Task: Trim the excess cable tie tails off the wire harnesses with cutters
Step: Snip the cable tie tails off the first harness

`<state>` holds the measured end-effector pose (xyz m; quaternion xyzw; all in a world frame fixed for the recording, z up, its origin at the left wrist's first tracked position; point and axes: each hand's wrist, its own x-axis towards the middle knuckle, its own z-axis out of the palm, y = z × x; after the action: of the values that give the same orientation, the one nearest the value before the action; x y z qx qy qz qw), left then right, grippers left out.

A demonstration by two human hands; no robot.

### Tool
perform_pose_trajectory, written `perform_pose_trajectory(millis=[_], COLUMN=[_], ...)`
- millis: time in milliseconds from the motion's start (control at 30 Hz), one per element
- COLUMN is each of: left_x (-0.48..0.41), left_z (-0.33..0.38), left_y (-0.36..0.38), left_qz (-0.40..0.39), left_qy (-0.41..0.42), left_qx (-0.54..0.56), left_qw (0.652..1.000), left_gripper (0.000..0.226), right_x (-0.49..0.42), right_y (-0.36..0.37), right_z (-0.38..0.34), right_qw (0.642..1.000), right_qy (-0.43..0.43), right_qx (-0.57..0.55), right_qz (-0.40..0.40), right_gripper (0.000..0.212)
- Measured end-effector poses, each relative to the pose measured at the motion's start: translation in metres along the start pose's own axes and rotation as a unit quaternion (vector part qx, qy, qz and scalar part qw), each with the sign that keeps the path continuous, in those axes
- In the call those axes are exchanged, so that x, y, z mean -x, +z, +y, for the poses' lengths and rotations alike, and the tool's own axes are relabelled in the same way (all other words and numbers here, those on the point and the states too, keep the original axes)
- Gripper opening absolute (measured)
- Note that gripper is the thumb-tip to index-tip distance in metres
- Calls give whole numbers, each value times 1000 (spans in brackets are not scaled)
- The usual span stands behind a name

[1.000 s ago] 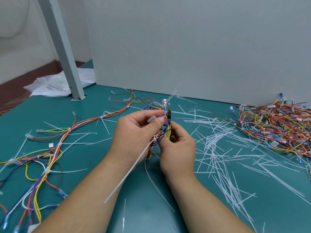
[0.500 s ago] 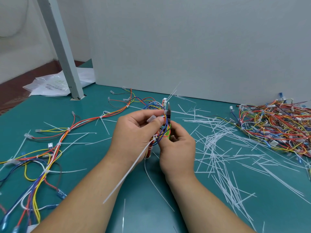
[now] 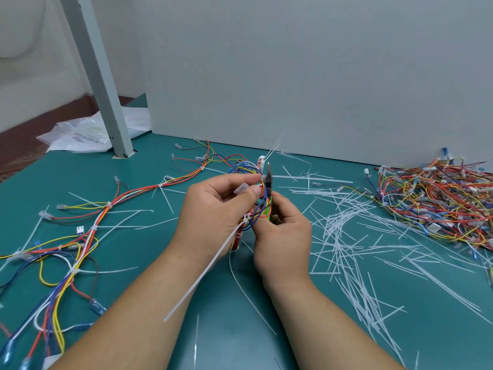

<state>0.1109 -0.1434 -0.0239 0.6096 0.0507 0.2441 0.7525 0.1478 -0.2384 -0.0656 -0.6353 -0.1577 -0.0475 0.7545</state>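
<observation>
The teal bench (image 3: 240, 329) runs back to a plain grey wall panel (image 3: 293, 76). Over its middle the left hand (image 3: 213, 217) has its grip clenched on the coloured wires of a wire harness (image 3: 184, 180), and a long white cable tie tail (image 3: 202, 273) slants down from the bundle. Just right of the harness, the right hand (image 3: 282, 236) has its grip wrapped round green-handled cutters (image 3: 269, 180), blades upright, perhaps at a tie. Cut tails (image 3: 344, 236) litter the bench right of the harness, and a heap of harnesses (image 3: 437, 201) lies far right. Far left of the harness stands a grey post (image 3: 98, 76), with plastic bags (image 3: 80, 134) at its foot.
</observation>
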Motion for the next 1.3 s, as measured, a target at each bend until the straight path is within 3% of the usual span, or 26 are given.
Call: perform_pose_trajectory(millis=[733, 1033, 1300], left_x=[-1, -2, -2], left_z=[-2, -3, -4], left_y=[-2, -3, -1], left_qz=[2, 2, 11], left_qy=[0, 2, -11], left_qx=[-6, -19, 11], left_qw=[1000, 1000, 1000], left_gripper=[28, 34, 32], right_x=[0, 0, -1], right_y=[0, 0, 0], right_z=[2, 7, 5], right_qw=[1000, 997, 1000], right_qy=[-1, -15, -17], right_qx=[10, 66, 10], right_qz=[12, 42, 16], right_gripper=[25, 28, 23])
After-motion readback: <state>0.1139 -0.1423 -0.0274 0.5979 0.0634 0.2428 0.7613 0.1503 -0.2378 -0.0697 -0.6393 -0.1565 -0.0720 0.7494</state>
